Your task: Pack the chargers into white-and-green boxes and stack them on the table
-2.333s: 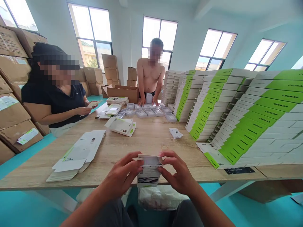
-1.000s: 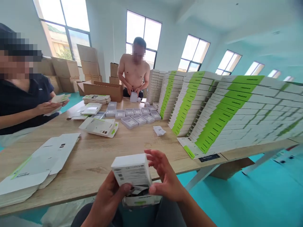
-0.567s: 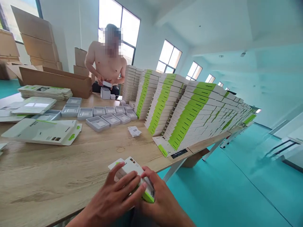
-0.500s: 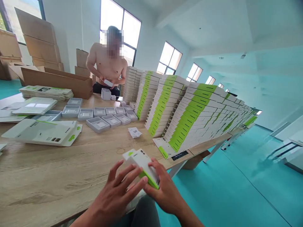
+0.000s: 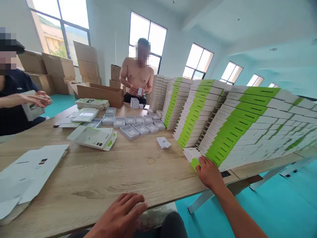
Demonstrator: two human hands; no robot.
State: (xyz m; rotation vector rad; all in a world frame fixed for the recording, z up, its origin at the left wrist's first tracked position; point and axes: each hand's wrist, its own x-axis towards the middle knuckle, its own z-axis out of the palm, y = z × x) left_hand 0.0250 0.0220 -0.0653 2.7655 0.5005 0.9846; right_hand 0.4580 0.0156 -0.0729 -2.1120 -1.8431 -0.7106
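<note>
My right hand (image 5: 210, 173) is at the foot of the tall box stacks, its fingers curled over the near end of a small white-and-green box (image 5: 192, 154). The hand partly covers that box, and whether another lies beneath it is hidden. Behind it rise stacks of boxes (image 5: 229, 132) with green bands. Over the table's front edge, my left hand (image 5: 123, 213) is empty, its fingers apart and slightly bent. A few small white cards (image 5: 163, 142) lie on the wooden table (image 5: 138, 175), left of the right hand.
Several grey plastic trays (image 5: 129, 131) stand mid-table. Flat white-and-green cartons (image 5: 92, 137) and white sheets (image 5: 34, 172) lie to the left. An open cardboard box (image 5: 99, 94) sits behind. One person (image 5: 137, 77) works across the table; another (image 5: 15, 96) is at far left.
My right hand has moved right and forward with the small box to the stacks. My left hand has come off that box and stays low. The view has turned left, bringing in a second person.
</note>
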